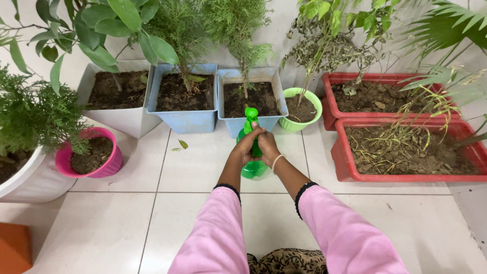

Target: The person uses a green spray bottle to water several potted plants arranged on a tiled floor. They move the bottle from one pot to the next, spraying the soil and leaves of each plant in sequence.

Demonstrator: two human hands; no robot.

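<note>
A person in pink sleeves looks down at a white tiled floor point(203, 167) lined with potted plants. Both hands meet around a green spray bottle point(252, 167) held out in front of the body, above the tiles and just short of a blue pot point(252, 122).

The left hand point(247, 147) wraps the bottle's neck from the left, fingers curled closed on it. The right hand point(268, 147), with a thin bangle at the wrist, closes on the same neck from the right. The green spray head point(250, 112) sticks up above the fingers, pointing toward the blue pot's soil and thin stem. The rounded base shows below the hands.

The bottle looks like thin translucent plastic: probably light, a little squashy, and slick if wet. How much water is inside cannot be told. The narrow neck under the trigger seems the surest place to grip, with a second hand steadying it.

Around it stand another blue pot point(185, 119), a white pot point(127, 119), a small green pot point(303, 122), a pink pot point(104, 165) and two red troughs point(406, 175).
</note>
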